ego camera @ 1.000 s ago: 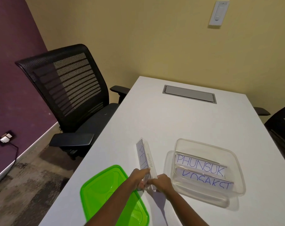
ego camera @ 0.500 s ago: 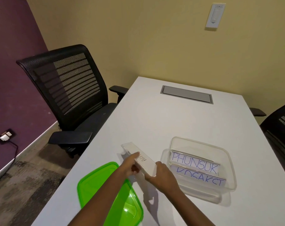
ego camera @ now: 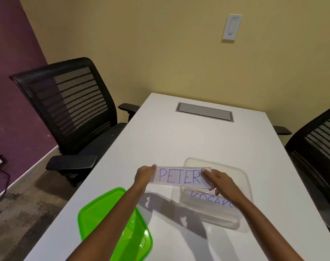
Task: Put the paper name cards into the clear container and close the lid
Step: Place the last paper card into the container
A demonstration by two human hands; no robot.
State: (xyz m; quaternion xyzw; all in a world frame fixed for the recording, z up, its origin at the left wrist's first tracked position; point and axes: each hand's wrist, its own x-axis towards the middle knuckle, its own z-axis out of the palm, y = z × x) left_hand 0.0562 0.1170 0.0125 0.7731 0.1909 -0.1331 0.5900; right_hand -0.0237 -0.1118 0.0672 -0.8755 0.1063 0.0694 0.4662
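Nearest, at the left, one green lid (ego camera: 115, 223) lies flat on the white bench (ego camera: 179, 140), partly under the left forearm; set aside like this, it leaves the container's mouth free, and closing is probably the last step

Beyond it the two hands carry one name card lettered PETER (ego camera: 180, 177) in the air, level and lettering toward the wearer. The left hand (ego camera: 144, 176) pinches its left end, the right hand (ego camera: 218, 180) pinches its right end; a grip at both ends likely keeps the long card from twisting as it goes in. Its right end overhangs the near-left part of the clear container (ego camera: 241, 174), so it is not yet inside

In the one container, right of the lid, one card reading KOSAK… (ego camera: 211, 200) shows; whether more lie behind the held card I cannot tell. So two cards counted

Farther off: one grey cable hatch (ego camera: 204, 112) in the bench, two black mesh chairs, left (ego camera: 70, 104) and right (ego camera: 318, 147), and one wall switch (ego camera: 232, 28)
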